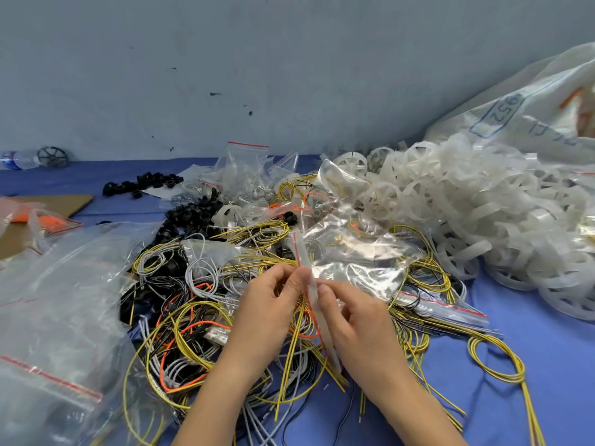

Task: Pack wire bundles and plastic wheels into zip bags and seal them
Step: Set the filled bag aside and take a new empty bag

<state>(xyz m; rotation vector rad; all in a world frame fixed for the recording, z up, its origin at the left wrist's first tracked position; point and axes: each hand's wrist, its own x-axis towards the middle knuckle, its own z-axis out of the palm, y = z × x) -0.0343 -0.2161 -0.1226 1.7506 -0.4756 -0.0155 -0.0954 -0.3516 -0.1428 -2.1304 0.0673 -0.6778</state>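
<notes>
Both hands pinched the mouth strip of a zip bag (351, 255). The left hand (264, 313) had thumb and fingertips closed on the strip from its left side. The right hand (357, 326) pinched it from the right, just below, with the fingertips of the two hands nearly touching. The red seal line (299, 255) ran upright between them, one end rising above the hands and the other trailing down toward the wrists. The bag body spread right of the strip, crumpled and shiny; its contents could not be made out.

Under the hands lay the wires (193, 317), a tangle of yellow, grey, orange and black covering mid-table. A yellow loop (502, 358) lay apart at the right. A sealed bag (450, 309) lay flat just right of the right hand. The wheels (483, 204) were heaped far right, against a white sack (531, 107). Black parts (193, 217) lay behind the wires. Large clear bags (48, 317) crowded the left edge. Bare blue table (531, 397) showed near right and at far left, along the wall.
</notes>
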